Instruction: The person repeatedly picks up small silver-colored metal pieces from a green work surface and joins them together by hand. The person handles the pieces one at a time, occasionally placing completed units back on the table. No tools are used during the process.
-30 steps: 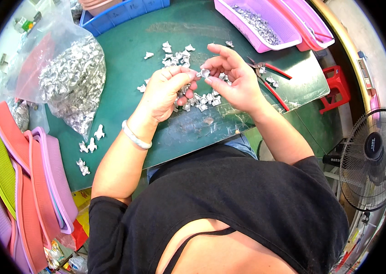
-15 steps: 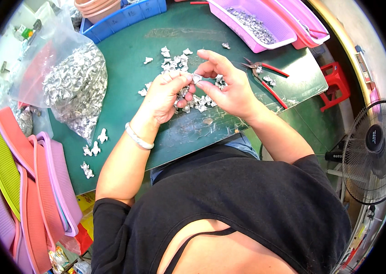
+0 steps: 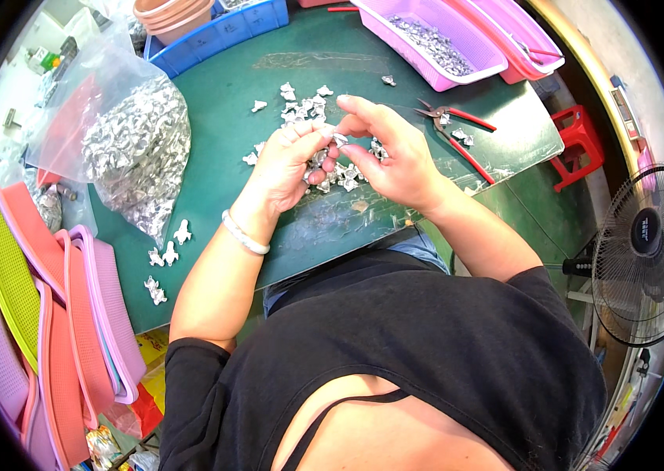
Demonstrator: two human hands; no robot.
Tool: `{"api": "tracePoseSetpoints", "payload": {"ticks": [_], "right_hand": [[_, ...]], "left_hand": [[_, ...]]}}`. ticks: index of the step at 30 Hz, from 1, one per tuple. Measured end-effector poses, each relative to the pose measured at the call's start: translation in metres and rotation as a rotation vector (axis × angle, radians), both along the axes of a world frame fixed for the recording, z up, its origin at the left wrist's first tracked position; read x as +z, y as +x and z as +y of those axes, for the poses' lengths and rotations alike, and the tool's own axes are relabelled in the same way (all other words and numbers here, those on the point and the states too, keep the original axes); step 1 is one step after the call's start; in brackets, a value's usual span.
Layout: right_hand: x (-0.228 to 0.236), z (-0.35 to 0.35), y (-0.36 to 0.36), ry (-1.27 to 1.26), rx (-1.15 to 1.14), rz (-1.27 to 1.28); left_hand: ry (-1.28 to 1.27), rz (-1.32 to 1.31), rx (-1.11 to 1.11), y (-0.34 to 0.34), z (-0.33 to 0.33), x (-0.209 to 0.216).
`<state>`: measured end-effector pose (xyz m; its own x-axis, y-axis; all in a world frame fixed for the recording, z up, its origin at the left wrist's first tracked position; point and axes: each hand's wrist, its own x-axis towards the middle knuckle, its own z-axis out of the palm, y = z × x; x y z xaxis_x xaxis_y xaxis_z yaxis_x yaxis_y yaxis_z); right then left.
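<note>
Both hands have lifted slightly, fingers [image 3: 324,135] pinching a metal piece [image 3: 340,140] above scattered pieces [image 3: 304,106], pliers [image 3: 461,133] beside.

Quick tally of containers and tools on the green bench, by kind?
Purple trays with rims in view: 2
Blue crate: 1
Clear bag of silver parts: 1
Red-handled pliers: 1
Total: 5

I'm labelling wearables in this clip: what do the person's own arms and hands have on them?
Both forearms are bare, with no gloves on the left hand or the right hand. The left wrist carries a pale, silvery bangle. A black short-sleeved top ends above the elbows. No rings or watch are discernible.
</note>
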<state>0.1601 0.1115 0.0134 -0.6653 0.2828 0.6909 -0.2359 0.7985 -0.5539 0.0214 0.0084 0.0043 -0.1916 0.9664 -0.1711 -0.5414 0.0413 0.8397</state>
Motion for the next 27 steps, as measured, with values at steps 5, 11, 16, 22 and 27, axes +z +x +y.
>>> {"api": "tracePoseSetpoints", "payload": {"ticks": [5, 11, 16, 22, 27], "right_hand": [[0.0003, -0.0007, 0.0013, 0.024, 0.005, -0.003], [-0.0007, -0.0015, 0.0005, -0.006, 0.007, 0.008], [-0.0024, -0.0036, 0.0005, -0.152, 0.033, 0.007], [-0.0006, -0.0045, 0.0039, -0.217, 0.025, -0.05], [-0.0058, -0.0025, 0.0034, -0.455, 0.117, -0.074]], "left_hand": [[0.004, 0.011, 0.003, 0.0008, 0.0004, -0.0004], [0.001, 0.029, 0.009, 0.0007, 0.0007, -0.0008], [0.002, 0.044, 0.011, -0.0002, 0.001, -0.0021], [0.003, 0.06, 0.037, 0.0015, 0.0, -0.0004], [-0.014, 0.06, 0.055, 0.0021, 0.0005, -0.0004]]}}
